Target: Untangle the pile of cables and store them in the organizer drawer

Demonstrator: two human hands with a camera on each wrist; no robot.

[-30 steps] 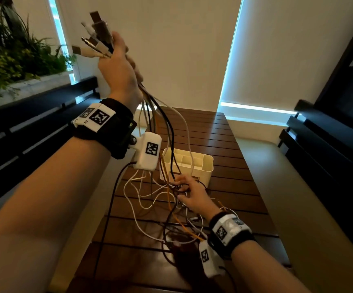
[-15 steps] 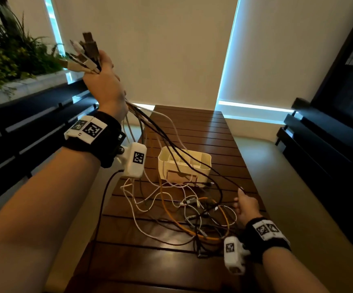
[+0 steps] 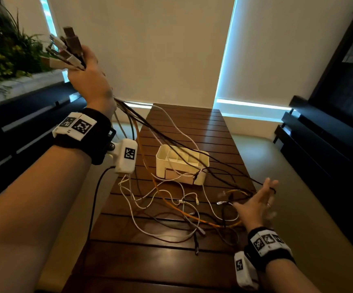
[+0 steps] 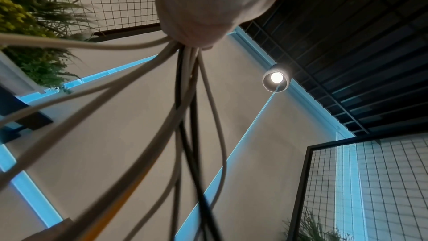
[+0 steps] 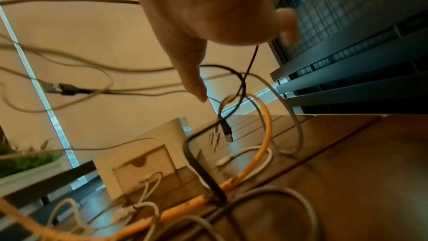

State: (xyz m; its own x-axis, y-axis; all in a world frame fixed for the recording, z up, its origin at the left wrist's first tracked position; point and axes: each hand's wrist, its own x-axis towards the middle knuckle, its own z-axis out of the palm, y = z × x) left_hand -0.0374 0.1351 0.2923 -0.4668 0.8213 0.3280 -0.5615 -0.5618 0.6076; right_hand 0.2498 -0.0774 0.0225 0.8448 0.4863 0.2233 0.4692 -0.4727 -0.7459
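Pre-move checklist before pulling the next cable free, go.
1. Left hand grips the plug ends: ok.
2. Right hand free, fingers spread: ok.
3. A thin black cable hooks over a right fingertip: not ok.
4. Cables separated on the table: not ok, orange and white strands cross.
5. Organizer clear: not ok, cables drape over it.
6. Drawer open: not ok, looks closed.

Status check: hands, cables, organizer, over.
Left hand raised, gripping cable ends. Right hand open, fingers spread, a black cable looped on one fingertip. Cables tangled on the table, some draped across the organizer.
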